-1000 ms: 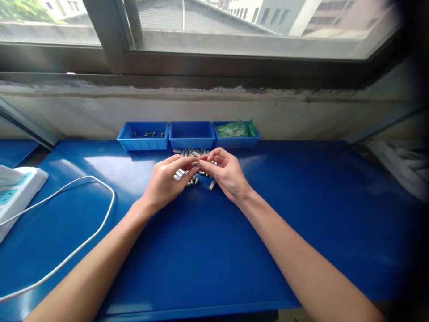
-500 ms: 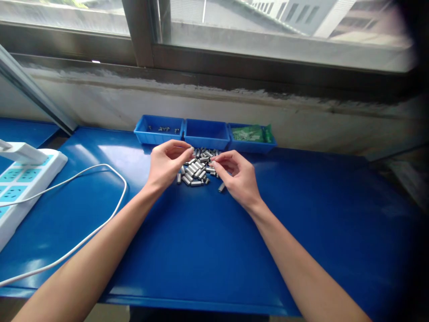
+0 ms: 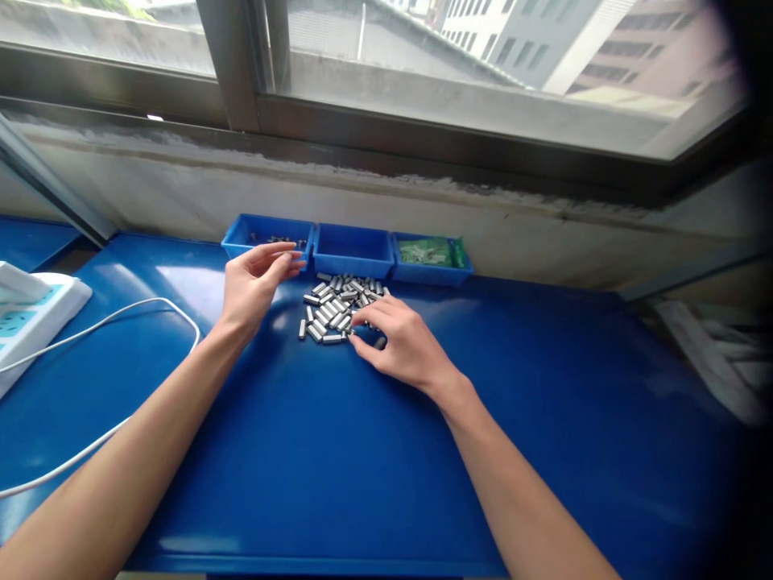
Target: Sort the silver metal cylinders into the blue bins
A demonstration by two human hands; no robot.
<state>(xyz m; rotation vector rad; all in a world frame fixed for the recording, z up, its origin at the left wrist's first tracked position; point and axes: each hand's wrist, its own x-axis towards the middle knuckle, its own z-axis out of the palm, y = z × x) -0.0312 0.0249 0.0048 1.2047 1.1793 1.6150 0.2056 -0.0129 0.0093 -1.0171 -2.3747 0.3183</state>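
My left hand [image 3: 257,282] is raised at the front of the left blue bin [image 3: 240,234], its thumb drawn against the outstretched fingers. Whatever is between its fingertips, if anything, is too small to make out. In the middle of the table lies a pile of short silver metal spacers [image 3: 329,312], like hex standoffs. My right hand [image 3: 402,338] is at the right side of this pile, thumb and index finger apart and touching its edge. One darker spacer [image 3: 380,343] lies under its curved fingers. Part of the pile is hidden behind this hand.
A middle blue bin [image 3: 353,264] and a right blue bin [image 3: 431,276] with a green packet [image 3: 426,250] stand in a row along the wall. At left, a white cable [image 3: 163,302] loops over the blue table [image 3: 338,467] near a power strip [image 3: 66,302].
My left hand has moved from the pile up and left to the left bin. My right hand has lowered onto the pile's right side and its fingers have parted. The view has shifted slightly.
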